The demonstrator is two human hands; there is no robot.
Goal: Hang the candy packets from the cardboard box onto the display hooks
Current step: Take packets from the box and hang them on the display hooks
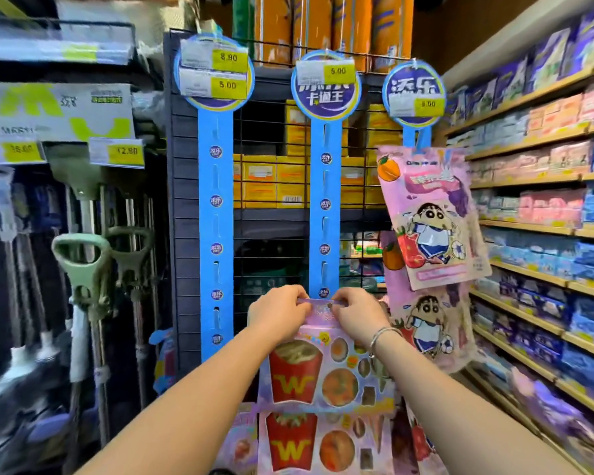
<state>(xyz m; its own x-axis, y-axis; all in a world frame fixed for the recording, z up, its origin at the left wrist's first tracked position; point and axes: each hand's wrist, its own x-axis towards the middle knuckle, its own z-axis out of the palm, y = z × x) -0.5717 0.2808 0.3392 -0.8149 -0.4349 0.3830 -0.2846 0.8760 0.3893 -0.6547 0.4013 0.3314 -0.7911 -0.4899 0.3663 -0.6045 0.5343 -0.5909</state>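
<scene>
left hand [276, 311] and right hand [357, 315] each pinch a top corner of the packet [326, 368], fingers curled on its header, holding it against the low end of the middle strip [324, 207], just above a lower packet [323, 443] already hung. it looks light, floppy and glossy, probably slippery. the flat header seems the best grip, gently, since the hang hole may tear.

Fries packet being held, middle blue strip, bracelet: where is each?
fries packet [295, 371], head view, on its red fries-box print.
middle blue strip [331, 186], head view, on its bare mid-length.
bracelet [383, 334], head view, on the band across the wrist.
</scene>
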